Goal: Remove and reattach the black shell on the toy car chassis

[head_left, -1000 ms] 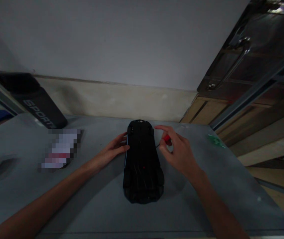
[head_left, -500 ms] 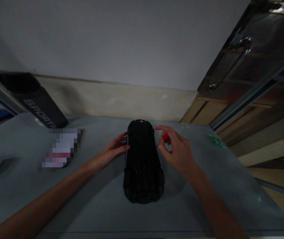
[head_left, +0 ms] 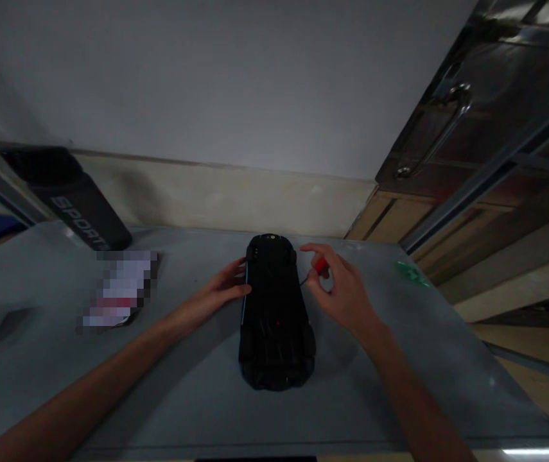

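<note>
Car (head_left: 274, 301) upturned — left fingers (head_left: 237, 292) grasp its side; right fingers (head_left: 318, 292) pinch red tool (head_left: 321, 265).

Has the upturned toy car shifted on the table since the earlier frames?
No, not visibly. Against the table's back edge, the upturned toy car keeps its place and angle; the slight drift runs through the whole view.

Plastic toy car (head_left: 277, 308) on a smooth worktop (head_left: 361, 398)
The tool handle (head_left: 321, 265) looks like plastic; at the left of the frame, the bottle (head_left: 79, 199) seems matt; at the upper right, the door handle (head_left: 435, 145) is glossy metal.
</note>
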Available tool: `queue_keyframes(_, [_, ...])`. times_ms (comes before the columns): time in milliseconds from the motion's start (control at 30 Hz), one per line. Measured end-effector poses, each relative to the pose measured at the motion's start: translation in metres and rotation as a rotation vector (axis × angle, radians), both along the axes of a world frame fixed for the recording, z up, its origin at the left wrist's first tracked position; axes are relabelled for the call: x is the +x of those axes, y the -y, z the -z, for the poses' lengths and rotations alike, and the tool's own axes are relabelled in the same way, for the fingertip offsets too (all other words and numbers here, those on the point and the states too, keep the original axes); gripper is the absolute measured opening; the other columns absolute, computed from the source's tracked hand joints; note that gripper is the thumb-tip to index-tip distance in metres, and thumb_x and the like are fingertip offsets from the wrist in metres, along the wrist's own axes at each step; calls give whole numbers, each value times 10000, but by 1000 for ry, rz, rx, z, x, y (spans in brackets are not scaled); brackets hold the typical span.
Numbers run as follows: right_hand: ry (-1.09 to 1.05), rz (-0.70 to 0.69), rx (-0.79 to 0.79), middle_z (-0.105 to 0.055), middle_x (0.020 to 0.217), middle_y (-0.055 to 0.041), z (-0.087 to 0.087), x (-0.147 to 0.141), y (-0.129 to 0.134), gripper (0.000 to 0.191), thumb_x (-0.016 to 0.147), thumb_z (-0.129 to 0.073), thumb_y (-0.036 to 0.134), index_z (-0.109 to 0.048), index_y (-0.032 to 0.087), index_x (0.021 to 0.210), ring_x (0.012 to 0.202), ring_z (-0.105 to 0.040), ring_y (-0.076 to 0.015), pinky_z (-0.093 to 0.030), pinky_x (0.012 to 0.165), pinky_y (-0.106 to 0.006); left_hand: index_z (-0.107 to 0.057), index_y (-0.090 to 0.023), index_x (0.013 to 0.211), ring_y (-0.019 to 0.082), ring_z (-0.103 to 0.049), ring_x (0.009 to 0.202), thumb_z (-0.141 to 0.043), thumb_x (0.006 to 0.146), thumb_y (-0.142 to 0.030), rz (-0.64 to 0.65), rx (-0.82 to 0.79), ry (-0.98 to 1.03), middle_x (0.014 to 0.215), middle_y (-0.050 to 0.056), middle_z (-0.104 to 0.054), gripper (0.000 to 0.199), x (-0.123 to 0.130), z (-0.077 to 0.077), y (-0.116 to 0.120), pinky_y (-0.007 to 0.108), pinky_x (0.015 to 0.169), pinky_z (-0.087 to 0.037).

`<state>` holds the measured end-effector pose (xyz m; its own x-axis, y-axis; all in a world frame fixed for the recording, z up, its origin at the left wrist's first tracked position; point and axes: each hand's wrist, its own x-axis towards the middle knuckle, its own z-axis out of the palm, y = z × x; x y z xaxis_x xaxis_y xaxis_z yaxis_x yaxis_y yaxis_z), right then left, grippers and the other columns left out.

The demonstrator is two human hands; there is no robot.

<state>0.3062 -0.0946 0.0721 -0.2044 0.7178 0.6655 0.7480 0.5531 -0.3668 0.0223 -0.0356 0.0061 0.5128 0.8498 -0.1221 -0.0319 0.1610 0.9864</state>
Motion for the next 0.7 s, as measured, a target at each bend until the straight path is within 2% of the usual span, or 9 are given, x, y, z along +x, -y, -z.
queue_keyframes(133, [-42,-14,-113,-661,753,35,-1,4,-3,370,979,-560,194,-708,241,1315,632,-642,-163,-516,667,-284,-481,-299,1732,397,-505,1635,-914,855,-354,117,8,27,1743,149,-576,980,-6,-5,-3,563,1321,-407])
queue_keyframes(300, [-137,47,-192,-590,636,62,1,6,-1,222,1043,-653,387,-775,255,1175,538,-580,-154,-484,598,-277,-532,-305,1696,383,-530,1614,-924,853,-358,134,26,47,1761,138,-556,931,-7,-12,0,522,1316,-409])
queue_keyframes(433, [-248,123,-194,-617,614,44,5,3,3,284,1066,-639,512,-760,255,1067,514,-592,-174,-464,562,-294,-518,-297,1699,366,-548,1596,-928,823,-349,129,23,61,1789,132,-517,968,-5,-13,0,501,1313,-419])
queue_keyframes(533, [-269,134,-197,-690,689,5,6,-1,8,334,1113,-546,512,-747,245,1115,585,-658,-203,-471,581,-311,-498,-277,1713,375,-551,1588,-928,826,-344,122,23,51,1795,154,-504,989,-6,-12,-2,526,1317,-407])
queue_keyframes(700, [-221,154,-184,-718,746,0,-1,-6,12,270,1098,-556,457,-725,254,1152,625,-678,-206,-479,622,-319,-521,-287,1705,399,-555,1585,-931,838,-355,124,48,47,1826,171,-457,962,-9,-10,-2,558,1297,-419])
